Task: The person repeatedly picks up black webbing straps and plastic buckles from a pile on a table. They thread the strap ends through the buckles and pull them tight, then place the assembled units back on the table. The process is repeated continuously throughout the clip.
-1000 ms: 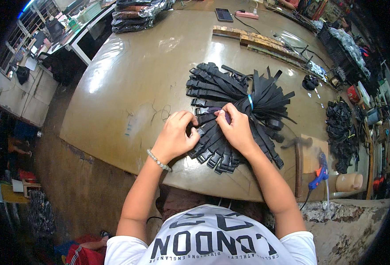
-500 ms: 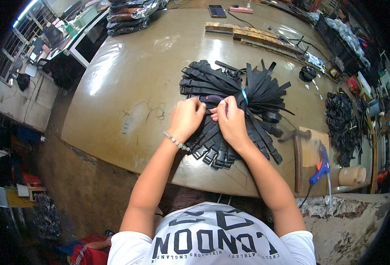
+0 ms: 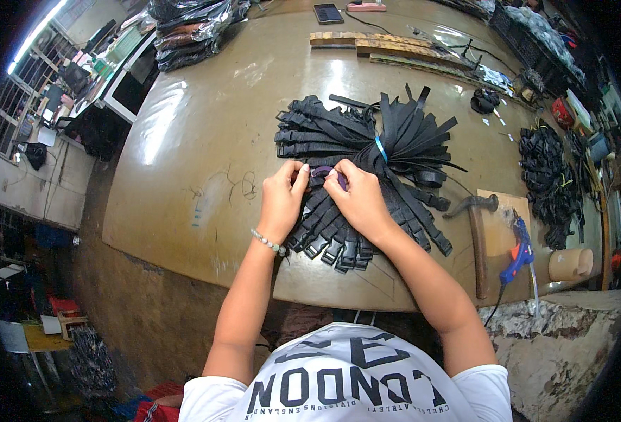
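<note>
A fanned bundle of black webbing straps [image 3: 412,130] lies on the table, gathered at its middle by a blue tie [image 3: 381,149]. Black plastic buckles [image 3: 342,252] end many of the straps. Both my hands are over the bundle's near left part. Between them shows a small curved dark purple piece [image 3: 320,171], its kind unclear. My right hand [image 3: 358,197] is closed with thumb and fingers pinched on this piece. Close to its left end, my left hand [image 3: 283,197] is also pinched closed; what sits in its fingertips is hidden.
Right of the bundle lie a hammer [image 3: 478,243] and a blue glue gun [image 3: 518,254], beside a tan board [image 3: 502,211]. Further right is another heap of black straps [image 3: 546,176]. Wooden bars [image 3: 388,49], a phone [image 3: 328,13] and plastic-wrapped stacks [image 3: 194,32] occupy the far side.
The view has shifted slightly. My right hand has turned, its fingers now bent down over the purple piece, which shows as a curve between both hands. The strap bundle lies as before.
</note>
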A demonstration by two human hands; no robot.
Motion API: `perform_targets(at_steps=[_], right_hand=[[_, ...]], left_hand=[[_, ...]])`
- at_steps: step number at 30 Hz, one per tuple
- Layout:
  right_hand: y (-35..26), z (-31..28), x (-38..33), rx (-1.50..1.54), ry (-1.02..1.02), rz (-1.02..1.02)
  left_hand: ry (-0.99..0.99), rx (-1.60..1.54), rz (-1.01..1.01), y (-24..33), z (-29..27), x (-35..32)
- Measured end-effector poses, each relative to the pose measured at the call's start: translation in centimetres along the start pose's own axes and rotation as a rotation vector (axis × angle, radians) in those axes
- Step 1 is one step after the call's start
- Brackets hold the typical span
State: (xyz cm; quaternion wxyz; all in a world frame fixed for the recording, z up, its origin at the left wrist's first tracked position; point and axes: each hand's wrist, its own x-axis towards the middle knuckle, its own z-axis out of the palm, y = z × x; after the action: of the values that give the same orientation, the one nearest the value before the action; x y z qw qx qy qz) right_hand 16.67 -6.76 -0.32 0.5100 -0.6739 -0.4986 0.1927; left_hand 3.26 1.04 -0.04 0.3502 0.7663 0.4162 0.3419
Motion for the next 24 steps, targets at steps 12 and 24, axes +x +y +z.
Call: perform_targets(at_steps=[12, 24], right_hand=[[0.3, 0.0, -0.1, -0.044, -0.013, -0.015], [-0.2, -0.2, 0.3, 0.302, 0.016, 0.165]], left_hand=[[0.047, 0.081, 0.017, -0.9, 0.5, 0.0], [-0.197, 0.351, 0.295, 0.5, -1.2, 2.5]])
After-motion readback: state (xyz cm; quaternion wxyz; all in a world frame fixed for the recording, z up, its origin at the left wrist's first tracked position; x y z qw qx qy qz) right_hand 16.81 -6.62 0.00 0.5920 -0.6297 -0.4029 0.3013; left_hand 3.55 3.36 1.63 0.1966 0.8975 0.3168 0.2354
